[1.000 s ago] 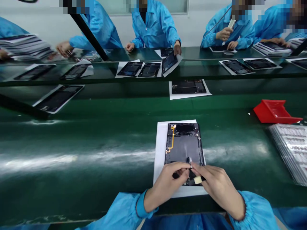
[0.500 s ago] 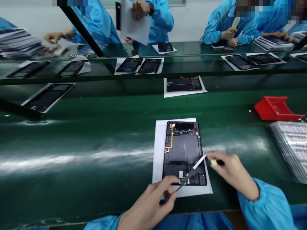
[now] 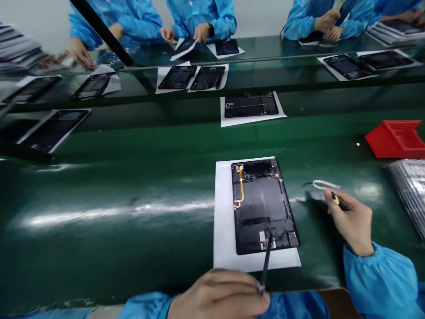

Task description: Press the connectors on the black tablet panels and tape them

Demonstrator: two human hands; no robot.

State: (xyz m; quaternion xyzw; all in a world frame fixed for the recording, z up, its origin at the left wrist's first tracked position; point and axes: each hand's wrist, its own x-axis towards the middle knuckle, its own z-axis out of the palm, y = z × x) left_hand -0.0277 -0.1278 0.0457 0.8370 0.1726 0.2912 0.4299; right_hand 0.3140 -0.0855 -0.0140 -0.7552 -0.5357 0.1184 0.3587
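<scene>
My left hand (image 3: pixel 229 294) is closed on dark tweezers (image 3: pixel 266 266), whose tips point away over the near edge of an opened tablet (image 3: pixel 262 204). The tablet's black inside faces up, with an orange flex cable (image 3: pixel 241 186) along its left side. It lies on a white sheet (image 3: pixel 223 221). To its right, my right hand (image 3: pixel 352 217) pinches a curled white strip (image 3: pixel 325 183) above the bench. A small cream-and-black piece (image 3: pixel 335 198) also shows between those fingers; its kind is unclear.
A red bin (image 3: pixel 395 139) and stacked clear trays (image 3: pixel 410 190) stand at the right. More opened tablets on white sheets, such as one tablet (image 3: pixel 251 106) ahead, line the bench and shelf. Co-workers in blue smocks (image 3: pixel 202 17) work across. A dark post (image 3: pixel 102 33) slants at left.
My right hand has moved right, off the tablet, with the white strip now curled. My left hand and tweezers have drawn back towards me. Across the bench, a co-worker has lowered a sheet.
</scene>
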